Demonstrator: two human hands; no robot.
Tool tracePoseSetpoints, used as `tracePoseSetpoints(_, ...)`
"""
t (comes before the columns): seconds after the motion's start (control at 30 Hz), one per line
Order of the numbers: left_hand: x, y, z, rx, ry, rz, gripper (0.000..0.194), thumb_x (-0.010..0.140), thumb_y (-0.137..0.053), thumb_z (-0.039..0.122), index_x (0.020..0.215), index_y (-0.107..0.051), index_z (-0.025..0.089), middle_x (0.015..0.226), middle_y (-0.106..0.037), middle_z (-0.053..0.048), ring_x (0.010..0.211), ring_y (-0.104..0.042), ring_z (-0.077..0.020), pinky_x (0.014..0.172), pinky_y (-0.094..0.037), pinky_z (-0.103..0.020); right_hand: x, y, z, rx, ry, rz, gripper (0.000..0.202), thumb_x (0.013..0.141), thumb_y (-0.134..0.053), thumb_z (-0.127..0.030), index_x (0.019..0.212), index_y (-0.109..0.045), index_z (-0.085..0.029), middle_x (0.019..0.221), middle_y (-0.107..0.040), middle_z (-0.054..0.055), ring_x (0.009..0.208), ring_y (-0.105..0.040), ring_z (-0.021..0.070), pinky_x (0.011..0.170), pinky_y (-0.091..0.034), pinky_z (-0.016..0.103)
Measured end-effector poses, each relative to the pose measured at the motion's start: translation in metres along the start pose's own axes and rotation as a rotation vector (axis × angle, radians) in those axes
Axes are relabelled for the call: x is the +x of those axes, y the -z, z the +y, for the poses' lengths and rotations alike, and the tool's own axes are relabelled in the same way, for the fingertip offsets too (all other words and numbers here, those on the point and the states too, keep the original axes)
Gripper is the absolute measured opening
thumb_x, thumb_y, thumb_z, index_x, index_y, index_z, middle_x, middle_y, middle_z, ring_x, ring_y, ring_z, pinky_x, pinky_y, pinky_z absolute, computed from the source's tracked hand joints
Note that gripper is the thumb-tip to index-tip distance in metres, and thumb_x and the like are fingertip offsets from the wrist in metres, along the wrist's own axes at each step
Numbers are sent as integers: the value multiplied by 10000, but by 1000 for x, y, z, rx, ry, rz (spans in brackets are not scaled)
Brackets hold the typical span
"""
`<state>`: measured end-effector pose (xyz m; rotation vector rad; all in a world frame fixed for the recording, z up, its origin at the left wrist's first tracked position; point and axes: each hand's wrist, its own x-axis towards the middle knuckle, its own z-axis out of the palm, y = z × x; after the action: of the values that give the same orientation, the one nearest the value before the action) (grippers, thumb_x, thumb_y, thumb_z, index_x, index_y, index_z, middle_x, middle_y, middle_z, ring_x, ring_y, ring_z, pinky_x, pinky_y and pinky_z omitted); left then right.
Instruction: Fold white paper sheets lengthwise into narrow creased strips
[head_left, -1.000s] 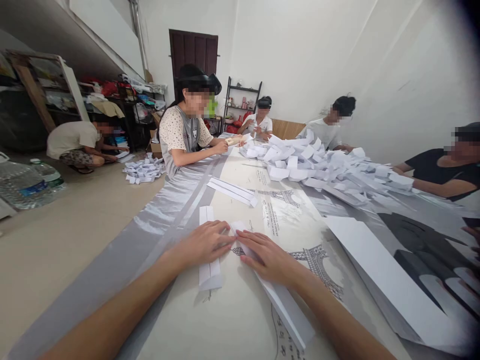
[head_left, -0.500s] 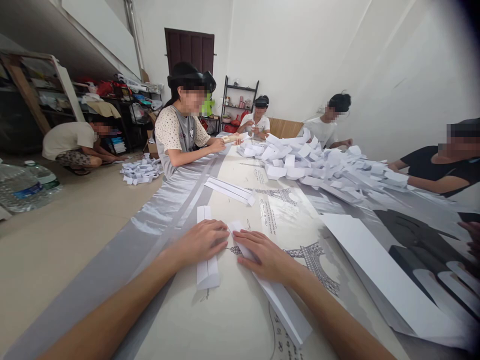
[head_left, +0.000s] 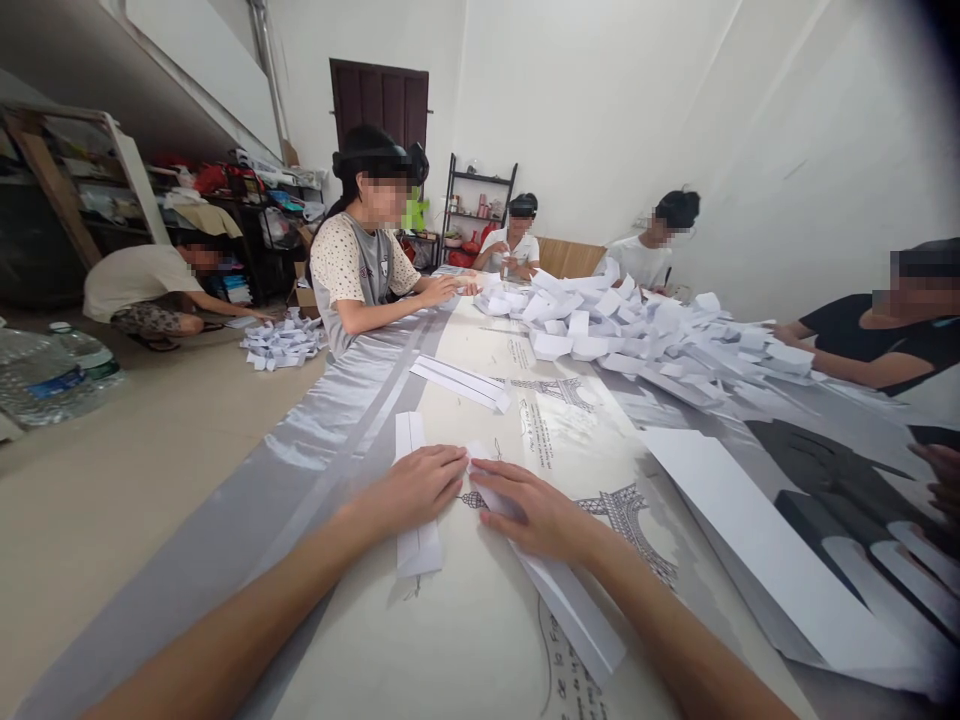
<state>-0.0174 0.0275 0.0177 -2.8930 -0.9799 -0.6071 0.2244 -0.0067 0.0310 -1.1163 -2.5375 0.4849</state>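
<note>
Resting right hand (head_left: 529, 508) across paper (head_left: 568, 606)

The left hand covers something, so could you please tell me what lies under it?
Under the left hand lies a white paper strip, both ends showing; its middle is covered, so that cannot be seen.

Some parts hide, and some are too tiny to see.
The right hand (head_left: 529, 510) covers part of a long folded paper (head_left: 574, 625), and we can't tell if its fingers pinch it. The left hand (head_left: 416, 490) hides the middle of another paper strip (head_left: 418, 553). Both arms run off the near edge. A person in a black top (head_left: 919, 350) is cut off on the right. Small writing (head_left: 550, 445) and things on the far shelf (head_left: 480, 212) are too little to make out.
</note>
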Motion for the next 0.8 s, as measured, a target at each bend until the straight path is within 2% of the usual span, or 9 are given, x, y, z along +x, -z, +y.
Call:
tracePoseSetpoints(0.17, 0, -2, 1, 57, -36, 11, 341, 1065, -353, 244, 1281, -597, 146, 1325, -645, -117, 1258, -587, -229, 1071, -466, -390, -1, 1, 1, 10, 2, -43, 550, 991, -532, -394, 1497, -465, -188, 1567, -426, 76, 1476, -350, 252, 1224, -305, 470)
tracePoseSetpoints(0.3, -1, -2, 1, 69, -71, 8, 320, 1059, -352, 215, 1255, -600, 164, 1317, -634, -116, 1264, -575, -233, 1065, -469, -403, -1, -1, 5, 34, 4, -53, 555, 1002, -511, -395, 1520, -431, -211, 1584, -395, 61, 1487, -325, 249, 1239, -270, 479)
tracePoseSetpoints(0.47, 1, 0, 4, 49, -33, 13, 314, 1053, -346, 204, 1232, -601, 167, 1296, -637, -108, 1243, -588, -230, 1056, -479, -395, -3, -3, 9, 71, 15, -59, 552, 1025, -469, -373, 1545, -381, -209, 1617, -324, 57, 1508, -271, 244, 1253, -224, 489)
tracePoseSetpoints(0.7, 2, 2, 10, 43, 10, -11, 344, 1041, -319, 190, 1241, -596, 156, 1313, -634, -119, 1250, -589, -240, 1055, -488, -400, -7, -1, 9, 66, 34, -59, 523, 1040, -428, -308, 1551, -364, -216, 1628, -301, 54, 1508, -268, 239, 1245, -252, 498)
tracePoseSetpoints(0.8, 1, -1, 10, 65, 12, -12, 368, 1034, -321, 181, 1298, -573, 138, 1392, -593, -138, 1272, -578, -252, 1063, -481, -420, -6, -4, 12, 50, 42, -53, 531, 1039, -434, -315, 1554, -359, -211, 1631, -291, 63, 1511, -259, 242, 1248, -245, 502)
